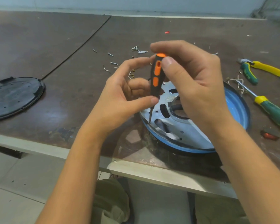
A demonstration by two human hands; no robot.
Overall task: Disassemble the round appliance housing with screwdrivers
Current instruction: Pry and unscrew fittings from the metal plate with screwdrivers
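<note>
Both hands hold the orange-and-black screwdriver (156, 76) upright: the right hand (192, 81) pinches its top, the left hand (124, 92) pinches lower down. Its tip meets the metal plate (181, 126) of the blue round housing (238, 109) near the table (71, 65) edge, seemingly at a screw. Pliers (259, 69), a green screwdriver (271, 109), loose screws (138, 49) and a black cover (14, 96) lie nearby.

Screws (139, 50) lie behind the housing (238, 107), pliers (263, 69) right.
</note>
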